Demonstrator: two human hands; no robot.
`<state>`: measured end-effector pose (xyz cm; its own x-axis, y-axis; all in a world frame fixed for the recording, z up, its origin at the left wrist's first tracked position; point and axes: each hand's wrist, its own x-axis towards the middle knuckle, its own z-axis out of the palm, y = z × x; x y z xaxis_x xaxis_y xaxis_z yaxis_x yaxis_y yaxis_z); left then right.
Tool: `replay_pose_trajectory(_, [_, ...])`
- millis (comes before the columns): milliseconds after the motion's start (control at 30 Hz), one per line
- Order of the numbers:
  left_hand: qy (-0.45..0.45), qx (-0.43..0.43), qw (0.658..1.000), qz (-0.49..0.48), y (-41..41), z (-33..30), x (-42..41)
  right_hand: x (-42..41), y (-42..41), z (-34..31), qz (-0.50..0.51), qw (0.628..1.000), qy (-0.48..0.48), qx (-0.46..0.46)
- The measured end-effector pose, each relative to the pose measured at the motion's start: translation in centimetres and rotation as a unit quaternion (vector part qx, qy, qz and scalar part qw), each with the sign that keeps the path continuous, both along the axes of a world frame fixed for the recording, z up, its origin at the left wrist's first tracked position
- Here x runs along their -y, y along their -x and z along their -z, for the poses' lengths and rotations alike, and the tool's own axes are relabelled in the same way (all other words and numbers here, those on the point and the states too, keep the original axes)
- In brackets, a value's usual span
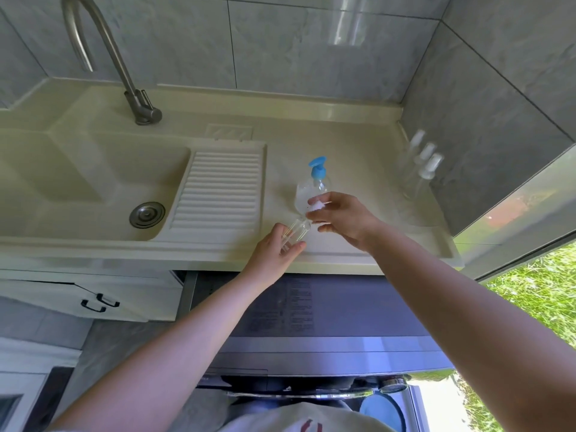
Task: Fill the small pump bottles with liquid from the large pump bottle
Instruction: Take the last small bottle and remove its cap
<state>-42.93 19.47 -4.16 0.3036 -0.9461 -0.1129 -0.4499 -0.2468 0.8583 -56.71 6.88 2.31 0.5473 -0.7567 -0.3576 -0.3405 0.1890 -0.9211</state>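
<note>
Just right of centre in the frame, a person's left hand (274,249) grips a small clear bottle (295,232), tilted with its neck toward the right hand (341,218), whose fingers (318,201) pinch a white cap or pump top (318,205) just off that neck. Behind both stands the large pump bottle (311,190) with its blue pump head (318,169), clear liquid showing in its lower part. Doing this step well likely means keeping the small bottle steady and near upright and the top clear of the open neck. Whether the small bottle holds any liquid cannot be told. Three more small bottles (419,169) wait at right on the table (343,138), seemingly empty.
</note>
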Motion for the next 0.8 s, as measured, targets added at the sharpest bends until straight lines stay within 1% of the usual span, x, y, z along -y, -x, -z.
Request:
replay_pose_trajectory(67, [-0.005, 0.009, 1.0, -0.002, -0.1, 0.0, 0.0, 0.1, 0.2, -0.5, -0.033, 0.997, -0.062, 0.026])
replay_pose_trajectory(100, [-0.004, 0.013, 1.0, -0.002, -0.1, -0.1, 0.0, 0.2, 0.2, -0.4, -0.036, 0.997, -0.067, 0.004])
replay_pose_trajectory(167, [-0.003, 0.009, 1.0, -0.002, 0.0, 0.0, 0.0, -0.2, -0.2, 0.0, -0.012, 0.997, -0.021, -0.079])
replay_pose_trajectory(200, [-0.005, 0.005, 1.0, -0.002, 0.0, -0.1, 0.1, -0.3, -0.5, 0.2, 0.006, 0.995, 0.008, -0.097])
replay_pose_trajectory(233, [-0.008, 0.001, 1.0, -0.002, 0.0, 0.0, 0.1, -0.4, -0.5, 0.5, 0.015, 0.995, 0.025, -0.095])
replay_pose_trajectory(300, [-0.013, 0.0, 1.0, -0.002, 0.0, 0.1, 0.2, -0.3, -0.4, 0.5, 0.011, 0.998, 0.001, -0.063])
replay_pose_trajectory(367, [-0.015, 0.002, 1.0, 0.005, -0.1, 0.1, 0.2, 0.0, 0.1, -0.1, -0.028, 0.998, -0.034, -0.052])
replay_pose_trajectory(433, [-0.013, -0.003, 1.0, 0.007, -0.1, 0.1, 0.1, 0.1, 0.2, -0.5, -0.053, 0.995, -0.054, -0.067])
replay_pose_trajectory(467, [-0.012, -0.004, 1.0, 0.006, 0.0, 0.2, 0.1, 0.1, 0.1, -0.5, -0.054, 0.993, -0.05, -0.09])
replay_pose_trajectory(533, [-0.01, 0.001, 1.0, 0.008, 0.0, 0.3, 0.3, 0.2, -0.2, -0.1, -0.03, 0.99, 0.007, -0.139])
replay_pose_trajectory(567, [-0.01, 0.006, 1.0, 0.01, 0.1, 0.3, 0.3, 0.3, -0.3, 0.1, -0.014, 0.988, 0.038, -0.148])
replay_pose_trajectory(600, [-0.01, 0.009, 1.0, 0.014, 0.1, 0.3, 0.5, 0.5, -0.3, 0.2, -0.003, 0.989, 0.051, -0.14])
replay_pose_trajectory(700, [-0.009, 0.006, 0.999, 0.03, -0.1, 0.3, 0.6, 0.9, 0.3, -0.3, -0.023, 0.997, 0.009, -0.071])
replay_pose_trajectory(800, [-0.014, -0.004, 0.999, 0.048, -0.4, 0.1, 0.7, 1.5, 1.1, -1.3, -0.053, 0.997, 0.014, -0.053])
